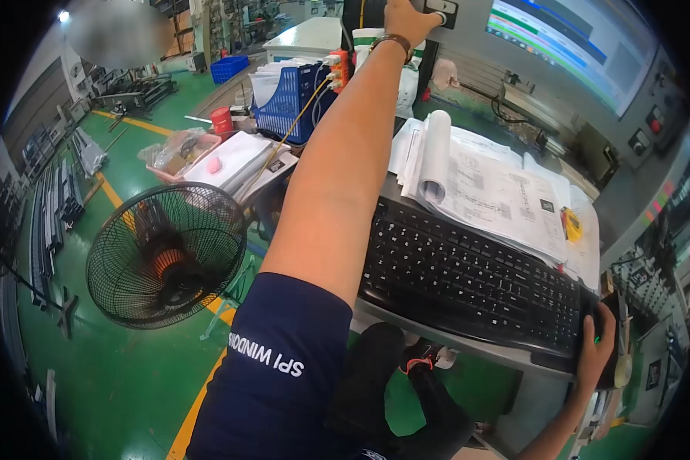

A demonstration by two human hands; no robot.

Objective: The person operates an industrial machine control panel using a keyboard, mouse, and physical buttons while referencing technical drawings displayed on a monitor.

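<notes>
My left hand (410, 21) is stretched far forward to the top of the view, beside a grey control panel (474, 24). Its thumb reaches a round knob (439, 18) on the panel; the other fingers are bent and partly cut off by the frame, so what they grip is hidden. At the right end of a black keyboard (468, 276), my right hand (596, 349) curls over a dark computer mouse (607, 368) with a small green light. A lit screen (571, 46) is set in the panel's face.
Papers (498, 184), one rolled, and a yellow tape measure (571, 224) lie behind the keyboard. Left of my arm stand a black fan (167, 257), a blue basket (284, 107) and an orange power strip (337, 73). Metal profiles (50, 207) lie on the green floor.
</notes>
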